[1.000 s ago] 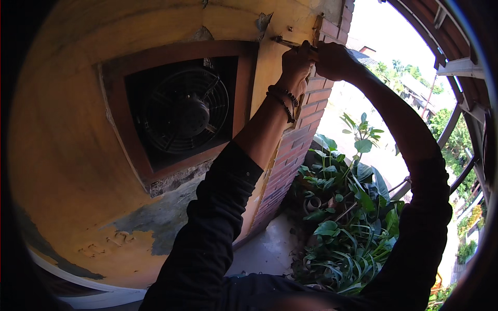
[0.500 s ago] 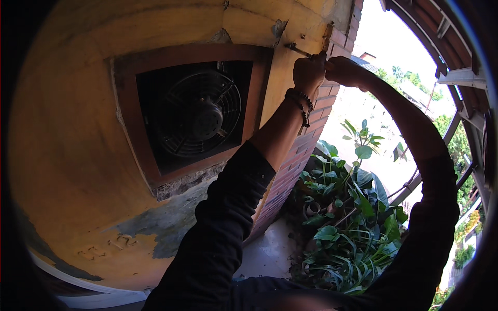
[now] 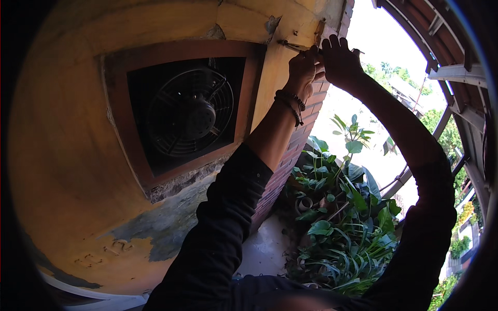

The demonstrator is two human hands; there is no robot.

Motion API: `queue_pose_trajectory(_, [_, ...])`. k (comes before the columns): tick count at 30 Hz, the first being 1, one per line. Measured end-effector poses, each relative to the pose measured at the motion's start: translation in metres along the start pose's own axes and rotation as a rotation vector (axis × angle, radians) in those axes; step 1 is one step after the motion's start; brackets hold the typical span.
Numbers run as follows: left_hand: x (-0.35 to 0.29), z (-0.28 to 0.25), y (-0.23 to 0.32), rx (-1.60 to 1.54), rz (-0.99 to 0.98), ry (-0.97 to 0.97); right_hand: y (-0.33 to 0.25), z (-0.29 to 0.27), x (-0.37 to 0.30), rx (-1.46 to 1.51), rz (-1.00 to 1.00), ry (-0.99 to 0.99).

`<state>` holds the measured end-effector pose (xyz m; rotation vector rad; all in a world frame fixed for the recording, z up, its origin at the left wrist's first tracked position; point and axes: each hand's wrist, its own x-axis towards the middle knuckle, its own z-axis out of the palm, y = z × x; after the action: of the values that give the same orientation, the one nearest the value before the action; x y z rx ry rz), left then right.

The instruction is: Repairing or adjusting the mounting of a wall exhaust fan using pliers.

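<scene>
High at the wall's corner, my left hand is closed, with dark beaded bracelets on the wrist. A thin dark metal rod lies close against the yellow wall and runs into the top of that hand; the gripped part is hidden by the fingers. Just to the right, my right hand has its fingers raised and apart, beside the left fingertips. Nothing shows in its grasp. A small tip sticks out past its right side; whether that is a thumb or the rod's end is unclear.
A caged fan sits in a brown-framed opening in the peeling yellow wall. Red brick edges the corner. Leafy plants grow below on the right. A metal-framed roof arches at the far right.
My right hand has opened from a closed grip next to the left hand, and its fingers now point upward. The left hand stays closed by the rod. The view has shifted slightly.
</scene>
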<state>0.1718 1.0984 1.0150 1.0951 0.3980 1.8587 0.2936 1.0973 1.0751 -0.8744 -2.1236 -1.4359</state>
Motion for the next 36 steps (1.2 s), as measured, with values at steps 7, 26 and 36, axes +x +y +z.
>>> queue_pose_trajectory(7, [0.014,-0.014,-0.002,0.137,0.052,-0.051,-0.018,0.011,-0.003,-0.214,0.065,0.1])
queue_pose_trajectory(26, [0.002,-0.013,0.01,0.197,-0.014,-0.051,-0.021,0.001,-0.003,-0.098,0.12,-0.039])
queue_pose_trajectory(36, [0.008,-0.021,-0.004,0.16,0.19,-0.046,0.002,0.043,-0.003,0.4,-0.017,-0.191])
